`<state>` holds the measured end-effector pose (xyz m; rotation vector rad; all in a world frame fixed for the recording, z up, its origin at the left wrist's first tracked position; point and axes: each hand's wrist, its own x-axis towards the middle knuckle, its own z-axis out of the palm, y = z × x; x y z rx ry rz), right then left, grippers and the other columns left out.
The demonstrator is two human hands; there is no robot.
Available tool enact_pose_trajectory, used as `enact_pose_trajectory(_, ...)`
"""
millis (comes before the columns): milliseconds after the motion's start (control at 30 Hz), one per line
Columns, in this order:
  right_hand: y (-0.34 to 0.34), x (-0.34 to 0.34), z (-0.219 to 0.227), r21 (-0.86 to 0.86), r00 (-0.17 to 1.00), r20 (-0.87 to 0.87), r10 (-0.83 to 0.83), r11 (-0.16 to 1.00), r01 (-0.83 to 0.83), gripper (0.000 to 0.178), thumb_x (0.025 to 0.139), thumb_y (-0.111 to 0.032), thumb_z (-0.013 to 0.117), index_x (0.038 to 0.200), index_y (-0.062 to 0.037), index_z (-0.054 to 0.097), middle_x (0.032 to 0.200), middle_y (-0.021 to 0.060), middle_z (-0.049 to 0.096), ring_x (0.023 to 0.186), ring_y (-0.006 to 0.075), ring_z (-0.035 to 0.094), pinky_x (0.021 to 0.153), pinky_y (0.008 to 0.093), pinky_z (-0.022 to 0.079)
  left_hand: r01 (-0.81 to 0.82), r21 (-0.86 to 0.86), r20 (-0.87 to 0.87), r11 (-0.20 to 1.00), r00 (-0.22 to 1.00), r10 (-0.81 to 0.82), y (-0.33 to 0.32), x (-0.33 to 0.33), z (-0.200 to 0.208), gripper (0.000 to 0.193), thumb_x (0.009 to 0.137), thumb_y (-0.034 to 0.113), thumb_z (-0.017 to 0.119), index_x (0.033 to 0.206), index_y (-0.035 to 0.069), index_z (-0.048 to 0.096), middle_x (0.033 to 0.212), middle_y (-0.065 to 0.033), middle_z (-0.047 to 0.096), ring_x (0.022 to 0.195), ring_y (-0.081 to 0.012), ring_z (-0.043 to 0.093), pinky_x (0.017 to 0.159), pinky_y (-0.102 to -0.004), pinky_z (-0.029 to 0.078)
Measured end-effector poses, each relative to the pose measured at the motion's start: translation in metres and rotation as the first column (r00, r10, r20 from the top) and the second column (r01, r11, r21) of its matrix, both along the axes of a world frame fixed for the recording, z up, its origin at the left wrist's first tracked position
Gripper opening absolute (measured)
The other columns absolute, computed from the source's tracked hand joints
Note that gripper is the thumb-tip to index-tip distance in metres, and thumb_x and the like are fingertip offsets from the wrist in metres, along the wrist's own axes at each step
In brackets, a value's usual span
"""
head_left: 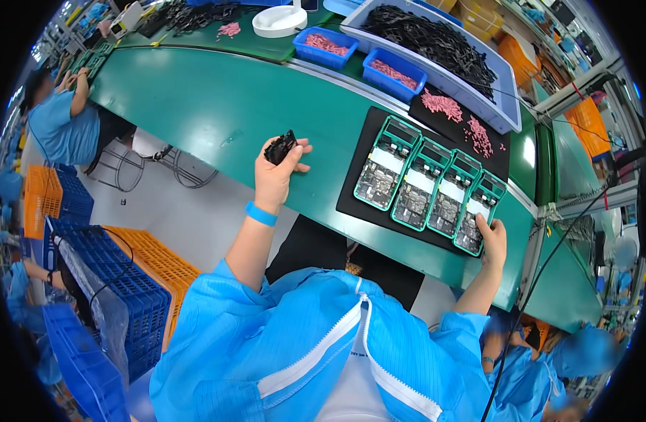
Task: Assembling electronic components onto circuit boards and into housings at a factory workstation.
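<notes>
My left hand [275, 181] is raised above the table's near edge, its fingers curled round a small bunch of black parts [279, 147]. The exact kind of these parts is too small to tell. Several green-framed fixtures [384, 200] lie side by side on a black mat [351, 190], each holding a phone-like assembly with a dark circuit board and a pale patch. At the near right corner of the rightmost fixture [493, 184], my right hand [494, 245] grips the edge, with the thumb on top. Its other fingers are partly hidden.
Beyond the mat lie loose pink pieces [442, 105]. Two blue bins [328, 60] hold more of them, next to a large pale tub [506, 116] of black strips. Blue crates [144, 323] stand at my left. Co-workers sit at far left and lower right.
</notes>
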<state>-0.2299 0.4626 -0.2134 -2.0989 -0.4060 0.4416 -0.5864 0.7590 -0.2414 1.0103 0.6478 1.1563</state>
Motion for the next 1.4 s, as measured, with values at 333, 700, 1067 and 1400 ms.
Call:
enact_pose_trajectory(333, -0.003, 0.006, 0.026, 0.219, 0.999, -0.048, -0.003, 0.976, 0.014, 0.036, 0.075, -0.018, 0.077, 0.093, 0.0015, 0.053, 0.08, 0.0071, 0.063, 0.067, 0.0108, 0.058, 0.063, 0.0242, 0.047, 0.006, -0.046, 0.011, 0.999, 1.0, -0.006, 0.038, -0.029, -0.028, 0.03, 0.087, 0.011, 0.065, 0.11, -0.002, 0.051, 0.103, -0.0162, 0.064, 0.094, -0.0241, 0.065, 0.061, -0.0287, 0.056)
enact_pose_trajectory(700, 0.006, -0.043, 0.064, -0.148, 0.919, 0.322, -0.226, 0.947, 0.285, 0.036, 0.074, -0.02, 0.078, 0.092, 0.003, 0.057, 0.075, 0.0029, 0.059, 0.066, 0.0105, 0.053, 0.06, 0.0249, 0.041, -0.009, -0.036, -0.051, 0.999, 0.999, 0.007, 0.244, -0.181, -0.09, 0.027, 0.09, 0.015, 0.062, 0.109, -0.001, 0.053, 0.105, -0.0137, 0.063, 0.095, -0.0202, 0.063, 0.063, -0.0253, 0.054)
enact_pose_trajectory(1067, -0.057, 0.011, 0.014, -0.489, 0.837, 0.544, -0.058, 0.788, 0.373, 0.047, 0.076, -0.031, 0.073, 0.095, 0.0101, 0.061, 0.089, 0.0178, 0.064, 0.079, 0.0246, 0.06, 0.071, 0.0374, 0.047, 0.26, -0.243, 0.163, 0.935, 0.961, -0.225, 0.264, -0.206, -0.065, 0.031, 0.094, 0.03, 0.055, 0.109, 0.003, 0.055, 0.104, -0.0145, 0.065, 0.095, -0.0242, 0.065, 0.064, -0.0281, 0.054)
enact_pose_trajectory(1400, 0.202, -0.209, 0.039, -0.202, 0.34, 0.912, 0.229, 0.973, -0.112, 0.016, 0.081, 0.0, 0.062, 0.097, 0.0001, 0.061, 0.099, 0.0136, 0.063, 0.091, 0.0235, 0.06, 0.078, 0.0319, 0.048, 0.778, -0.46, 0.41, 0.429, 0.614, -0.674, 0.192, -0.164, -0.043, 0.05, 0.098, 0.045, 0.037, 0.11, -0.001, 0.052, 0.099, -0.0211, 0.065, 0.086, -0.0281, 0.068, 0.055, -0.0269, 0.057)
